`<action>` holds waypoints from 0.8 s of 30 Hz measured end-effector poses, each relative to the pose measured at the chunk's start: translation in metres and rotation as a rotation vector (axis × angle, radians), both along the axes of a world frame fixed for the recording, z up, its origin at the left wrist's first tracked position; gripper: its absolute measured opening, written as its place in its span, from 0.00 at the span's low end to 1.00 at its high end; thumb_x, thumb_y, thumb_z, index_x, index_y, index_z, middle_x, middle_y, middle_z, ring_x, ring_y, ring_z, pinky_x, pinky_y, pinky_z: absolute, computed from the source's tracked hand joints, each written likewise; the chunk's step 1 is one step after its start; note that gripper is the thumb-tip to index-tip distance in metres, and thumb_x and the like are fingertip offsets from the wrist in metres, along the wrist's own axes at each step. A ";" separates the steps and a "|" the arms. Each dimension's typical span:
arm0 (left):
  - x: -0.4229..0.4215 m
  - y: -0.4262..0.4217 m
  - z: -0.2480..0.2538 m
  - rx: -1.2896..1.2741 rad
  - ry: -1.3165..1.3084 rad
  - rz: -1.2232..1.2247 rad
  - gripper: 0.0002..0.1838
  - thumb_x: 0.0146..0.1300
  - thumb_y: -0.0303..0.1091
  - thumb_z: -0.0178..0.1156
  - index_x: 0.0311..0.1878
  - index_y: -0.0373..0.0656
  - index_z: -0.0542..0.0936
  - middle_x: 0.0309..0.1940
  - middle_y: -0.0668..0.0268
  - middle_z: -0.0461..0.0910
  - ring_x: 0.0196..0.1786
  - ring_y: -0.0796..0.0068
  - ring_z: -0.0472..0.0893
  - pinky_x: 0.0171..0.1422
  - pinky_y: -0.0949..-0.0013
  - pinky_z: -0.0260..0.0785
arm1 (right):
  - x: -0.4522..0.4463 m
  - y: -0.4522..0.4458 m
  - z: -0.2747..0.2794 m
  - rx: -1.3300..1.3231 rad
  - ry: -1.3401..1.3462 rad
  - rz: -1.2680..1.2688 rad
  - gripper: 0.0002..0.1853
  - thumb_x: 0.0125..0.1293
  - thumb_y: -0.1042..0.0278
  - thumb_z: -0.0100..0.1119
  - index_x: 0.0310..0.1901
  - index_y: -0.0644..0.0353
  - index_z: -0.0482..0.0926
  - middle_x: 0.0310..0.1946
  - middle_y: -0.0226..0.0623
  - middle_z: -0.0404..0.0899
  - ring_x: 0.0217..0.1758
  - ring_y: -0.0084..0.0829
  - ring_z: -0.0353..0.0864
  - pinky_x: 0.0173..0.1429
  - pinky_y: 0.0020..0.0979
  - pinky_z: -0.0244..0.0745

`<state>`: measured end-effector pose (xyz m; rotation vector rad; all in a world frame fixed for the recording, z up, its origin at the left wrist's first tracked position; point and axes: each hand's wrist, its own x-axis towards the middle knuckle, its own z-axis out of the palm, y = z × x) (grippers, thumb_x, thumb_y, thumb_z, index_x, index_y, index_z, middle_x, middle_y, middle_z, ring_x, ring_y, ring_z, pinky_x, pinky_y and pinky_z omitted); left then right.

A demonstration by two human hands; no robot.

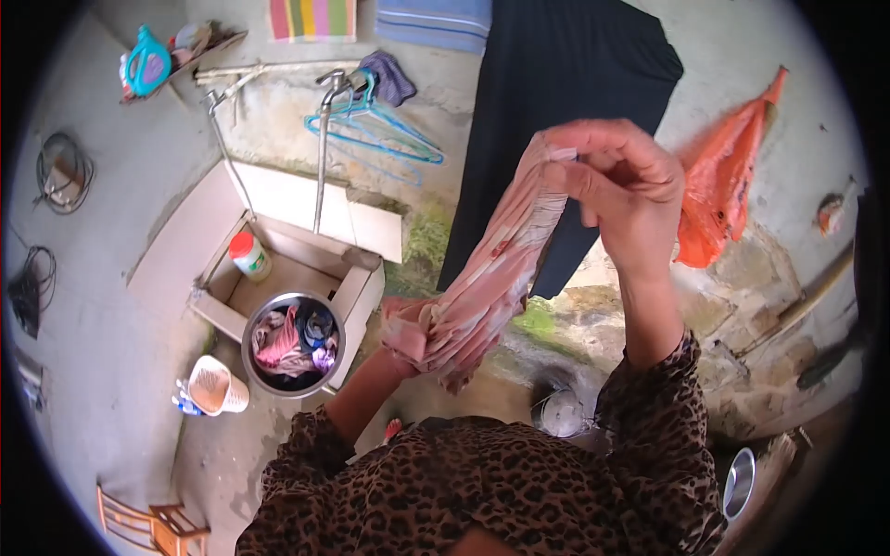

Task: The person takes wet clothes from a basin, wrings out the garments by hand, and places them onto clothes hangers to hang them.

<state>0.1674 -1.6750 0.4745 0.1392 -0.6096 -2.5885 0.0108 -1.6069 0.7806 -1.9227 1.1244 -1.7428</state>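
A pink and white patterned garment with a gathered elastic edge is stretched between my two hands. My right hand, raised at the upper right, pinches the gathered edge between thumb and fingers. At the garment's lower left end is my left hand; cloth covers its fingers, so their grip is hidden. Below and left of the garment, a metal basin holds several wet-looking clothes in pink, dark and purple.
The basin rests at a tiled sink with a red-lidded container inside. Above are a tap and blue hangers. Dark cloth and an orange bag hang on the wall. A basket and wooden chair stand left.
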 end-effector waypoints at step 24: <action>0.044 0.021 0.240 -1.621 -0.615 0.868 0.17 0.59 0.42 0.65 0.41 0.40 0.73 0.28 0.66 0.78 0.23 0.73 0.78 0.26 0.71 0.69 | 0.061 -0.048 0.092 -1.042 0.832 -0.717 0.04 0.46 0.71 0.62 0.25 0.51 0.77 0.18 0.32 0.75 0.21 0.36 0.74 0.29 0.32 0.64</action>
